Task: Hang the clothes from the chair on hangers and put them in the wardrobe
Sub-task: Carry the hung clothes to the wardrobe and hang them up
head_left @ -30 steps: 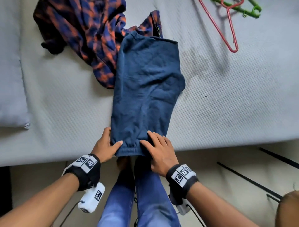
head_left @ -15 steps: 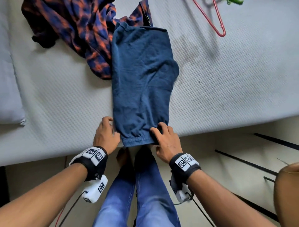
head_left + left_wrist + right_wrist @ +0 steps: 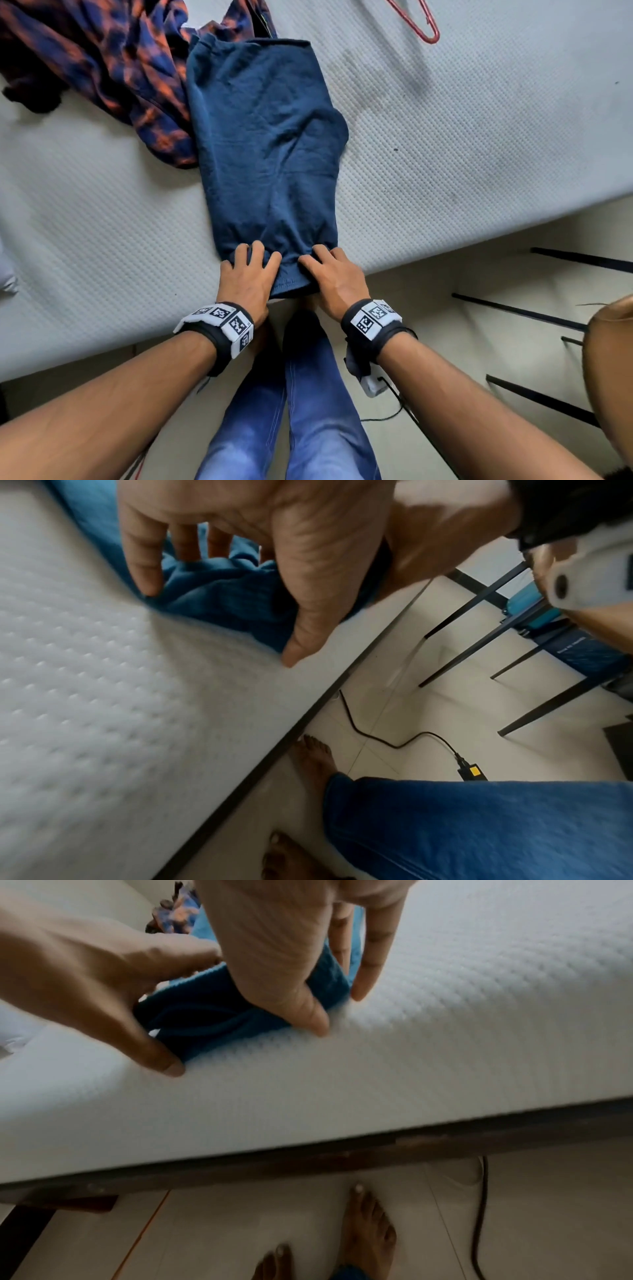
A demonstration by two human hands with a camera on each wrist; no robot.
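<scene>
A dark blue garment (image 3: 267, 144) lies lengthwise on the white mattress (image 3: 479, 154), its hemmed near end at the bed's front edge. My left hand (image 3: 246, 277) grips the left side of that end, fingers curled on top of the bunched cloth (image 3: 219, 596) and thumb (image 3: 308, 615) down at the edge. My right hand (image 3: 334, 277) pinches the right side of the hem (image 3: 212, 1010) between thumb and fingers. An orange-and-navy plaid shirt (image 3: 113, 65) lies crumpled at the far left, partly under the blue garment. A red wire hanger (image 3: 424, 32) lies at the far right of the bed, mostly out of frame.
I stand barefoot in blue jeans (image 3: 308, 411) against the bed's dark frame (image 3: 342, 1153). Black metal legs (image 3: 548, 315) and a brown rounded object (image 3: 609, 377) stand on the tiled floor to my right. A black cable (image 3: 377, 737) runs across the floor.
Both hands went from lying flat at the hem's corners to closing on it. The left hand moved from beside the cloth onto it, and the hem is now bunched.
</scene>
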